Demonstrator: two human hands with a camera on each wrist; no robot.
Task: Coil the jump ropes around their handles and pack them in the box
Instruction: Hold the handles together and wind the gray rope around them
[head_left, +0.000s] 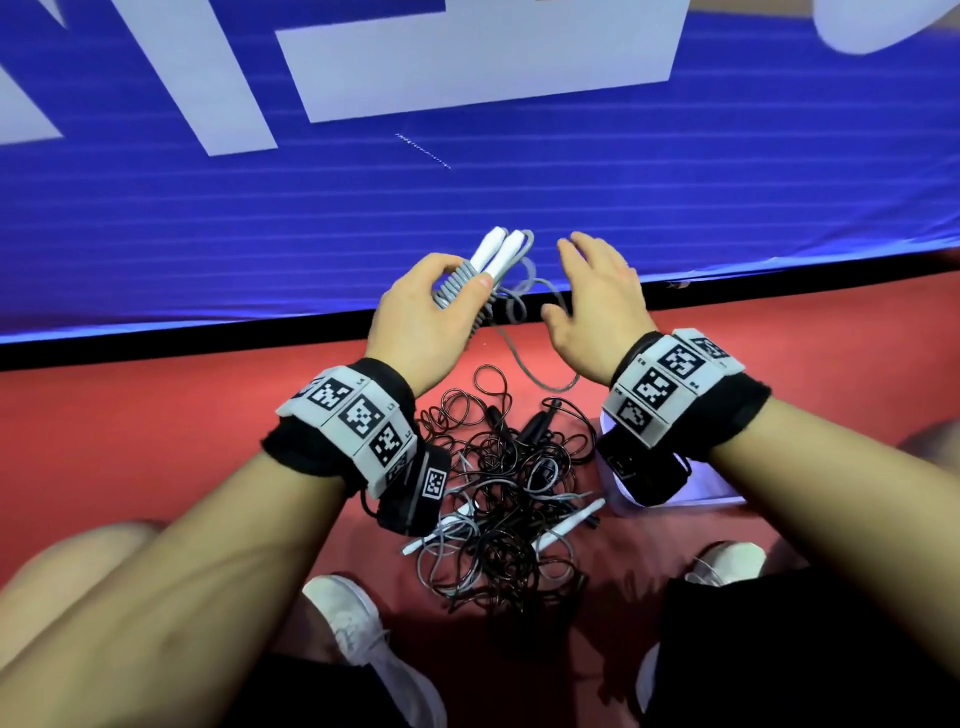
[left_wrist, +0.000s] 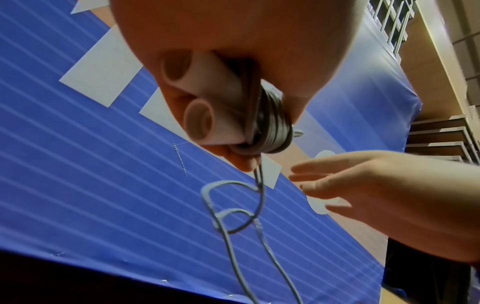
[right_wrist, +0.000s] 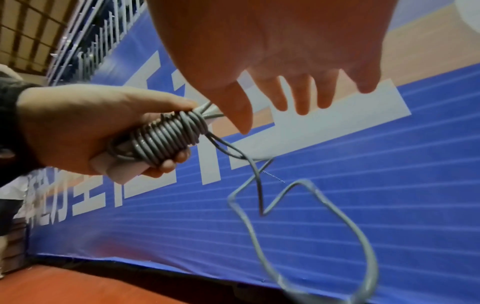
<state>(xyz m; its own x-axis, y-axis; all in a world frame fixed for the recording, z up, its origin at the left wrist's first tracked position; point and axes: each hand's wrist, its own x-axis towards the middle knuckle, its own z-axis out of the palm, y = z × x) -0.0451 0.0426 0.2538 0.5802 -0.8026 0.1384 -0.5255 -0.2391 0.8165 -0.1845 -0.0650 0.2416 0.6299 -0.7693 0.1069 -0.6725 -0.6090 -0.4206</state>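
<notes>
My left hand (head_left: 434, 301) (right_wrist: 78, 131) grips two white jump-rope handles (head_left: 498, 249) (left_wrist: 207, 102) held side by side, with grey rope (right_wrist: 166, 139) coiled tightly round them. A loose grey tail (head_left: 524, 353) (right_wrist: 298, 226) (left_wrist: 233, 216) hangs from the coil in loops. My right hand (head_left: 592, 296) (right_wrist: 293, 82) (left_wrist: 363, 195) hovers just right of the handles, fingers spread, holding nothing. On the red floor between my feet lies a tangled pile of black and grey ropes (head_left: 498, 499) with white handles (head_left: 566, 525). A white box (head_left: 701, 488) sits under my right wrist, mostly hidden.
A blue banner wall with large white lettering (head_left: 467, 156) stands right in front, its black base (head_left: 156, 348) meeting the red floor (head_left: 156, 441). My white shoes (head_left: 363, 639) (head_left: 727, 561) flank the rope pile. Bleachers and railings show in the wrist views.
</notes>
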